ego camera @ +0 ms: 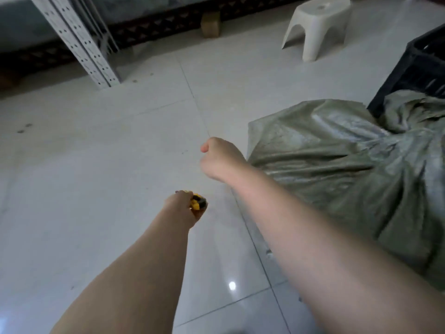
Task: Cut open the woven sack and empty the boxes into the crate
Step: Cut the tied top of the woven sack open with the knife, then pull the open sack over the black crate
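1. The woven sack point(337, 165) fills the right side of the frame. It lies on the tiled floor point(96, 165), and its far end is up against the black crate point(419, 68) at the upper right edge.
2. It is a dull grey-green weave with a faint sheen. The cloth is deeply creased and gathers toward a bunched neck near the crate. The boxes inside are hidden.
3. The cloth looks soft and limp yet tough, and probably slick to the fingers. The bulging body suggests real weight, so it would likely drag rather than lift easily.
4. The best hold is probably the bunched folds near the neck, pulled taut so a blade meets cloth and not the contents.
5. The left hand point(183, 208), at lower centre, is clamped around a yellow and black utility knife point(198, 203). Its blade cannot be seen.
6. The right hand point(219, 160), at centre just beside the sack's near corner, is curled into a fist with nothing visible in it.
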